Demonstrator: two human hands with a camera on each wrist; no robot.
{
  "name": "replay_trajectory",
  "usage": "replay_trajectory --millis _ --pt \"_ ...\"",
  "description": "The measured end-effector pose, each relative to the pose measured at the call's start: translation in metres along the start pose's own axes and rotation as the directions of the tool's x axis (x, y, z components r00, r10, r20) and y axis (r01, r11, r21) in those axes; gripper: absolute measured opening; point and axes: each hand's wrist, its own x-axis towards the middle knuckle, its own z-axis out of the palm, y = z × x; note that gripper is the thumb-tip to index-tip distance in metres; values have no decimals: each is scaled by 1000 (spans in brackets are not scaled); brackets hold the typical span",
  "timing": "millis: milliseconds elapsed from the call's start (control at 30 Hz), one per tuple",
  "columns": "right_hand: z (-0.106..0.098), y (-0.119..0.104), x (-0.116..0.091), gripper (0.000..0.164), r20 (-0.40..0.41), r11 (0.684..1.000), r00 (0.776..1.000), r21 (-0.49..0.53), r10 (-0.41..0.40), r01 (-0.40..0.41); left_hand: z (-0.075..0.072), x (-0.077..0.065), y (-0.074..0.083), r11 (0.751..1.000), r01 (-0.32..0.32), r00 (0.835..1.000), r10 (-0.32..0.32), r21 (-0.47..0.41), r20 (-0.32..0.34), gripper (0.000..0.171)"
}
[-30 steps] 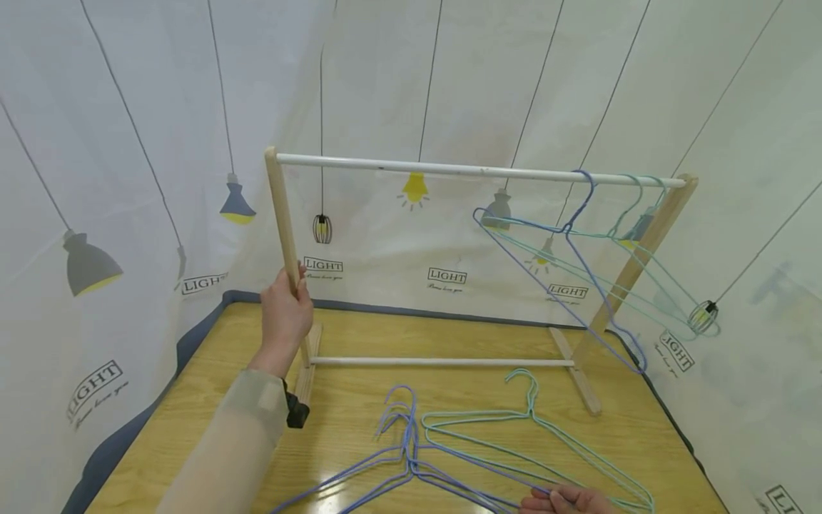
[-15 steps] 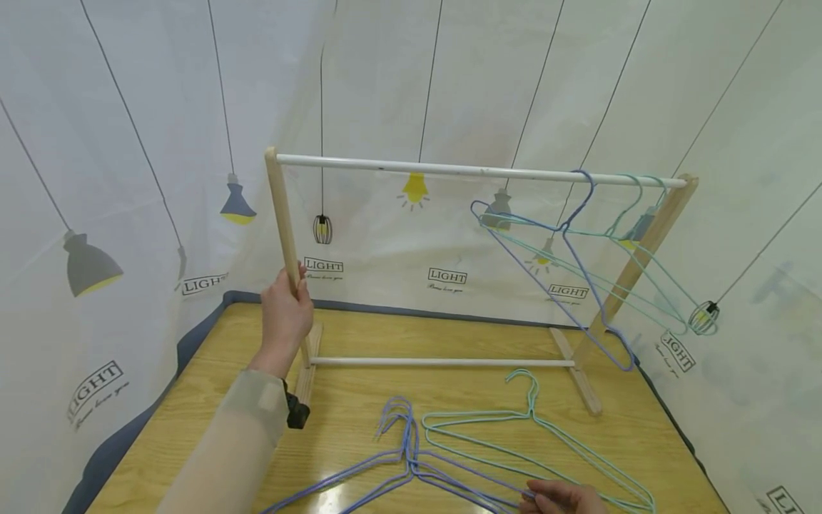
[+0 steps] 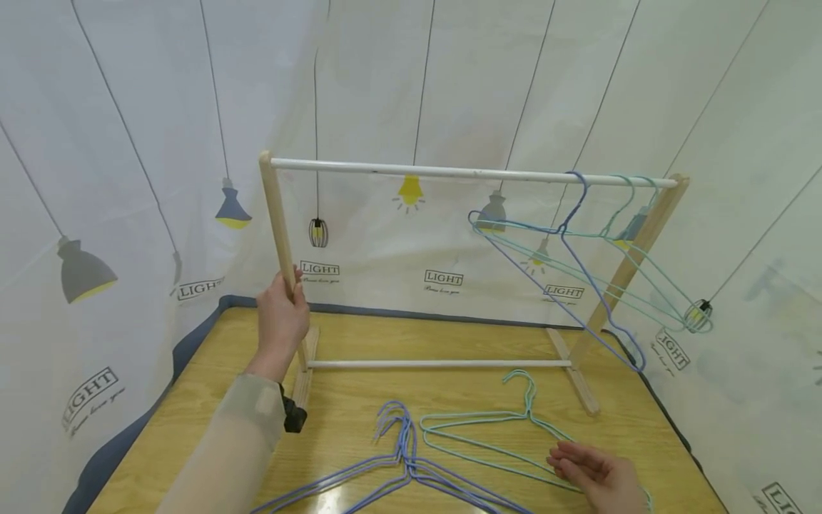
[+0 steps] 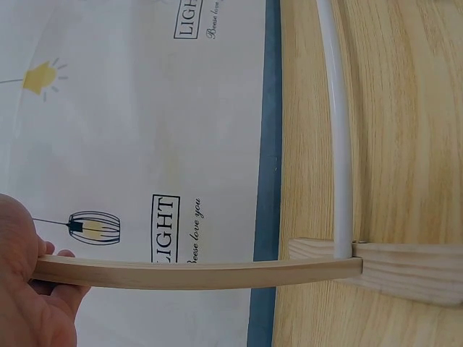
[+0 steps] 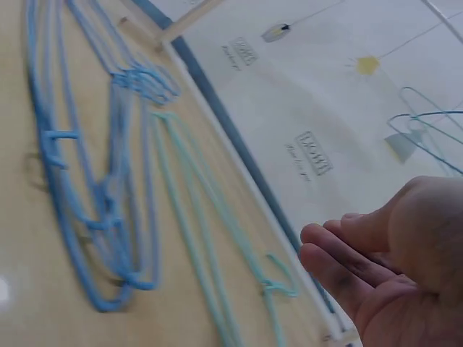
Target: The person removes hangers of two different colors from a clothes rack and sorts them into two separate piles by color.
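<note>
My left hand [image 3: 282, 321] grips the left wooden post [image 3: 277, 221] of a small clothes rack partway up; the left wrist view shows the fingers curled round the post [image 4: 181, 275]. My right hand [image 3: 600, 475] has its fingers loosely bent and holds nothing. In the head view it overlaps the right part of the mint-green wire hangers [image 3: 529, 407] on the table. Left of these lie several blue wire hangers [image 3: 407, 457], their hooks bunched together. The right wrist view shows the right hand [image 5: 383, 267] apart from the green hangers [image 5: 210, 181].
A blue hanger [image 3: 563, 230] and two mint-green hangers [image 3: 606, 234] hang at the right end of the rack's white top rod [image 3: 411, 170]. A lower white rod [image 3: 437, 364] joins the feet. Behind the wooden table [image 3: 212, 371] hangs a printed white curtain [image 3: 366, 86].
My right hand has lowered one blue hanger onto the others, let go of it and moved right, over the green hangers. The left hand keeps its grip; the hung hangers swing slightly.
</note>
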Motion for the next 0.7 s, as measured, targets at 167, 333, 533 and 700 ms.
replay_trajectory --millis 167,333,533,700 --pt "-25 -27 12 41 -37 995 996 -46 -86 84 -1 0 0 1000 3 1000 -3 5 -1 36" --pt "-46 -52 26 50 -65 977 977 -74 -204 199 -1 0 -1 1000 18 1000 -18 5 4 36" --pt "-54 -80 38 39 -128 939 932 2 -340 343 0 0 -1 1000 25 1000 -25 6 16 36" --pt "-54 -98 46 45 -151 920 908 -33 -390 390 0 0 0 1000 21 1000 -21 7 10 36"
